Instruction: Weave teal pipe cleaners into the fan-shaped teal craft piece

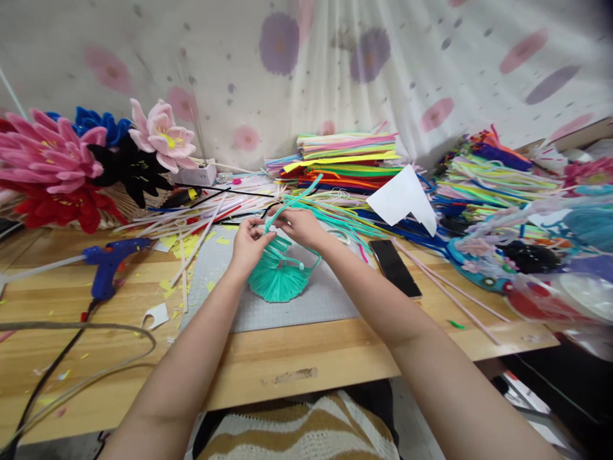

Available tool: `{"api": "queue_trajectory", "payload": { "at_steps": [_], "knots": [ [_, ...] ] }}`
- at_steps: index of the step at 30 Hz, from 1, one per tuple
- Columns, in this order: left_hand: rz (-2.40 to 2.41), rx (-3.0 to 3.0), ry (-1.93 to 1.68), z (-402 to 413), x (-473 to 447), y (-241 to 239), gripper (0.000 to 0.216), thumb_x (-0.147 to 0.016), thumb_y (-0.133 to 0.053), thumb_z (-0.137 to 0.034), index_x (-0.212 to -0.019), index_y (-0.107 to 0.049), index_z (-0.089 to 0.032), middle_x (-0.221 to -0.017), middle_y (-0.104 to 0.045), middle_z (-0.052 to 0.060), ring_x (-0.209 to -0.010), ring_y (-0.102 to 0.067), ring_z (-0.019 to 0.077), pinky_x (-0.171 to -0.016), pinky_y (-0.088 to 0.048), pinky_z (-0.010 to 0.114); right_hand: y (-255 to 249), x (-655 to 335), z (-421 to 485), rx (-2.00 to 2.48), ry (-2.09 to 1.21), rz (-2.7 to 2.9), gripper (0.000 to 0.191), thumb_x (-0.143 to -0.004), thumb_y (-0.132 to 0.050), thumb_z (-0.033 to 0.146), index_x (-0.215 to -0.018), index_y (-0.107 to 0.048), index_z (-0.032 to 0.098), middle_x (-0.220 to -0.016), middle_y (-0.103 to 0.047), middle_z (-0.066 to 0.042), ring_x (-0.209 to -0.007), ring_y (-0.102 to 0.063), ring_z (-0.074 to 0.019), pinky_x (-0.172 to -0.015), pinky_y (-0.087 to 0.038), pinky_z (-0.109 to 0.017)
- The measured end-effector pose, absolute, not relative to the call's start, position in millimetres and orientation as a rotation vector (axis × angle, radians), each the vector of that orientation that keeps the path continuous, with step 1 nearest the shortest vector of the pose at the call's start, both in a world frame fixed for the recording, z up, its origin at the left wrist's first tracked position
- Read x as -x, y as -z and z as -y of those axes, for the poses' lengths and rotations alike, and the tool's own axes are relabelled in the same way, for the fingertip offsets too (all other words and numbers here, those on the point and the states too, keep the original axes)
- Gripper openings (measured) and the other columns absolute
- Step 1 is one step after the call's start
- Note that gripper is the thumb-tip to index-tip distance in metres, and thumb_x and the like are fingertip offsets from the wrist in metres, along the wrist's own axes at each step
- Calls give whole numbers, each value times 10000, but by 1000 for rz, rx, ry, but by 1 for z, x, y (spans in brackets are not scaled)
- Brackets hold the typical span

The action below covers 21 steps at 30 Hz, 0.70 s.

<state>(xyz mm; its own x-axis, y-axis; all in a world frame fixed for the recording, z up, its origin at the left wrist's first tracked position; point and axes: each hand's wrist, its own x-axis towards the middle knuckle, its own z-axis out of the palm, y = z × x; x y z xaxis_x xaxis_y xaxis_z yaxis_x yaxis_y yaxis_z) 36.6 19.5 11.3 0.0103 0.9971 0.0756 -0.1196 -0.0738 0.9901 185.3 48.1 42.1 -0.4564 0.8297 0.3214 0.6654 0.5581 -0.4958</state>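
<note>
Both my hands meet over a grey cutting mat (330, 297) on the wooden table. My left hand (249, 243) is closed in a pinch on a teal pipe cleaner (292, 203) that rises up and to the right. My right hand (301, 227) is closed on the same teal strand just beside it. Below the hands sits a teal woven pipe-cleaner piece (280, 278), fan-shaped, with looped strands running up to my fingers.
A blue glue gun (109, 262) lies left with its cable trailing forward. Pipe-cleaner flowers (57, 160) stand at the back left. Stacks of coloured pipe cleaners (349, 160) fill the back and right. A black phone (395, 267) lies right of the mat.
</note>
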Motion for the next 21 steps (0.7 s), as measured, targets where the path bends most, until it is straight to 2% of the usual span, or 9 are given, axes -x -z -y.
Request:
{"api": "queue_trajectory", "payload": {
  "at_steps": [3, 6, 12, 17, 21],
  "knots": [
    [-1034, -1269, -1402, -18, -37, -12, 416, -577, -702, -259, -947, -515, -218, -574, -476, -82, -530, -456, 64, -548, -355, 185, -43, -181, -44, 1247, -397, 2299, 202, -802, -484, 237, -897, -658, 201, -928, -656, -52, -874, -571, -187, -740, -371, -270],
    [-1072, -1284, -1391, -19, -38, -10, 358, -566, -701, -266, -891, -572, -190, -602, -489, -59, -557, -456, 69, -565, -361, 192, -43, -182, -43, 1251, -389, 2390, 193, -781, -501, 219, -878, -667, 204, -878, -662, -40, -820, -570, -175, -674, -351, -249],
    [-1192, -1208, -1295, -22, -38, -7, 341, -531, -708, -295, -829, -641, -144, -646, -594, -9, -591, -507, 104, -596, -389, 229, -48, -189, -41, 1130, -436, 2501, 227, -783, -497, 180, -914, -680, 206, -901, -663, -50, -826, -569, -170, -663, -336, -242],
    [-1300, -1315, -1295, -21, -37, -6, 270, -576, -690, -325, -776, -685, -145, -700, -659, 26, -625, -553, 131, -607, -404, 243, -51, -190, -38, 1253, -336, 2565, 258, -805, -460, 184, -951, -674, 182, -976, -666, -73, -873, -583, -184, -682, -350, -248],
    [-1337, -1328, -1273, -23, -35, -2, 199, -580, -678, -303, -713, -688, -155, -657, -661, 21, -597, -556, 134, -579, -396, 239, -51, -191, -32, 1326, -275, 2588, 267, -825, -437, 213, -964, -664, 192, -1000, -664, -56, -883, -585, -165, -702, -361, -240]
  ]
}}
